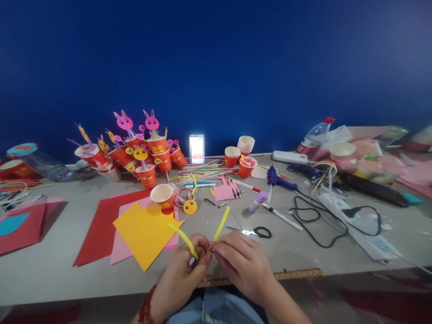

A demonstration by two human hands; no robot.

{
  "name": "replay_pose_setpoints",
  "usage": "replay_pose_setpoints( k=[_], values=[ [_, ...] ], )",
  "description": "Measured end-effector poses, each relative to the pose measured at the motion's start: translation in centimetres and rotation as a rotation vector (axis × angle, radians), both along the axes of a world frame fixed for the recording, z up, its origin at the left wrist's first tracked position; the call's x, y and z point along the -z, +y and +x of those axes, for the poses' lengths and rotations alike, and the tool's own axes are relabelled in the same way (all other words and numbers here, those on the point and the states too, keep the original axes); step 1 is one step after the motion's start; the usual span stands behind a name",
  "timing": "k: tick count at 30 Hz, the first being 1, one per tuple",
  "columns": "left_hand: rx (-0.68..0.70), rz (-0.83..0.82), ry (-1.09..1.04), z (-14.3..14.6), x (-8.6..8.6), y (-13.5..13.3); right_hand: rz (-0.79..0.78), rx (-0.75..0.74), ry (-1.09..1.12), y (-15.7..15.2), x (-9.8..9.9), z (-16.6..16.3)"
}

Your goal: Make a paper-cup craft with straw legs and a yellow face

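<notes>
A bright yellow pipe cleaner (222,223) is between my two hands at the table's near edge. One end curves up out of my left hand (185,270), and a straight end rises by my right hand (243,263). Both sets of fingers are closed and meet in the middle, hiding the part they pinch. Just beyond lie a yellow round face cutout (190,207) with ears and, to the right, black-handled scissors (254,232). An upright paper cup (162,196) stands past my left hand, near a yellow paper sheet (143,234).
Red cups with pink and yellow bunny figures (147,175) crowd the back left. A purple glue stick (258,201), a white marker (283,218) and a blue glue gun (281,180) lie to the right, with a black cable (317,246). A blue wall (216,76) closes off the back.
</notes>
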State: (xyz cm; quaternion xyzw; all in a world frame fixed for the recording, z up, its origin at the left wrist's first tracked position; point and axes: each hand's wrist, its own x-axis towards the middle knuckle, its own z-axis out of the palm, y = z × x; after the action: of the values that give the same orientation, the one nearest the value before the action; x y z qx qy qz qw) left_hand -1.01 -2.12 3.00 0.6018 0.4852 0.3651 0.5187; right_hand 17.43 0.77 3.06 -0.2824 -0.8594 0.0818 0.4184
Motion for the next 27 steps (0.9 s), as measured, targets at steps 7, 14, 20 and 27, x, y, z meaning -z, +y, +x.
replay_pose_setpoints(
  k=[7,14,20,27],
  values=[
    [-0.081,0.113,0.206,0.0,0.6,-0.2,0.006,-0.015,-0.039,0.2,-0.1,0.3],
    [-0.089,0.344,0.427,0.3,0.2,-0.6,-0.047,-0.071,-0.137,0.4,-0.2,0.4],
    [-0.037,0.270,0.438,0.5,0.3,-1.0,0.059,-0.001,-0.135,0.5,0.9,-0.2],
    [-0.085,0.215,0.304,0.6,0.8,-0.9,0.079,0.114,0.013,0.1,2.1,-1.1]
  ],
)
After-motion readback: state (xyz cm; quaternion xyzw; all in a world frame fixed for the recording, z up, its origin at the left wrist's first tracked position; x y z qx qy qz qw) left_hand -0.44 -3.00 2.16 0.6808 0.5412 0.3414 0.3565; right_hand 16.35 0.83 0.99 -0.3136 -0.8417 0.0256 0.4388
